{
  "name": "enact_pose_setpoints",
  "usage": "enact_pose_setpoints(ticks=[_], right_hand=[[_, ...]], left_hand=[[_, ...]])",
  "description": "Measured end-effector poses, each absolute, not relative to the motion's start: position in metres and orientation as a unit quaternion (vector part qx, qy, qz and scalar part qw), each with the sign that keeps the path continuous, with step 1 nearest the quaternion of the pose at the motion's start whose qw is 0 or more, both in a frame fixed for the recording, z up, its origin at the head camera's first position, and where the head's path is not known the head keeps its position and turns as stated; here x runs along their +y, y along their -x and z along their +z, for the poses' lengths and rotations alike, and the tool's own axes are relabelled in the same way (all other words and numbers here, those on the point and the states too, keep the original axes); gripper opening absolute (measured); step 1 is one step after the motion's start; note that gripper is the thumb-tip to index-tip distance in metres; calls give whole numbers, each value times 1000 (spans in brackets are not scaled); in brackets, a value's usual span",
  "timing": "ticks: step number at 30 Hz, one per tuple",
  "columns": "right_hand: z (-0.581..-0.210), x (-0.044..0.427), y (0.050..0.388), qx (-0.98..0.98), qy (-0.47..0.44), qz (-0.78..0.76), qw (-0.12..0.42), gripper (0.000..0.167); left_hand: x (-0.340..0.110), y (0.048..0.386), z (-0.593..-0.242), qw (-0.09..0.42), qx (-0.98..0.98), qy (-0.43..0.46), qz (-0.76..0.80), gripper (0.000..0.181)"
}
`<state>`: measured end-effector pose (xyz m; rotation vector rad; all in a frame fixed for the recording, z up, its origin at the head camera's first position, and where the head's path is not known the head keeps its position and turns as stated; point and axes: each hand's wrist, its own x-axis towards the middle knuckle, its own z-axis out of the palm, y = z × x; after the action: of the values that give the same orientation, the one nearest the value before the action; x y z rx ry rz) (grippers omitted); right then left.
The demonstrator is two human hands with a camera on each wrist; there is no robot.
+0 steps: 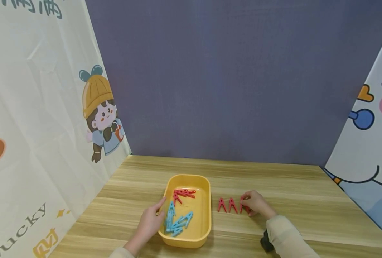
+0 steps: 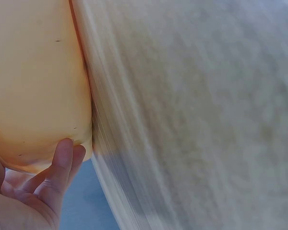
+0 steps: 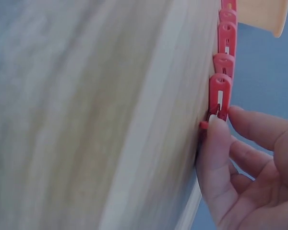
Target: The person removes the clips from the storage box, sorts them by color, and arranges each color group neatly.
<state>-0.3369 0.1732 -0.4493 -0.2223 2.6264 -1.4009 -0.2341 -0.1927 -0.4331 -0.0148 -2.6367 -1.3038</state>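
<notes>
My left hand (image 1: 150,219) holds the left side of a yellow plastic tray (image 1: 207,211), its fingertips against the outer wall (image 2: 38,86). Inside the tray, red clothespins (image 1: 185,193) lie toward the far end and light-blue clothespins (image 1: 178,224) toward the near end. To the tray's right, two red clothespins, one at the left (image 1: 222,205) and another beside it (image 1: 232,205), stand in a row on the table. At the row's right end my right hand (image 1: 256,203) pinches a third red clothespin (image 3: 220,93) between thumb and fingers, partly hiding it.
The wooden table (image 1: 290,200) reaches back to a dark purple panel (image 1: 223,82). Printed white sheets hang on both sides, one at the left (image 1: 33,107) and one at the right (image 1: 364,150). A small black object (image 1: 266,242) sits by the right sleeve.
</notes>
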Motion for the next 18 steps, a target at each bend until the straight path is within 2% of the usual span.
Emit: enact_pose_setpoints(ticks=[4,9,18], right_hand=[[-449,174,336,871,61,-480,83,15],[-444,173,334,872,31,-483,73,25],[-431,177,339,876,61,-476,58,34]], left_hand=[[-192,234,-433,104,-892,4,-440,47],[-192,234,-434,111,-893,6,-436,46],[-193,234,-433,104,-893,5,-438,47]])
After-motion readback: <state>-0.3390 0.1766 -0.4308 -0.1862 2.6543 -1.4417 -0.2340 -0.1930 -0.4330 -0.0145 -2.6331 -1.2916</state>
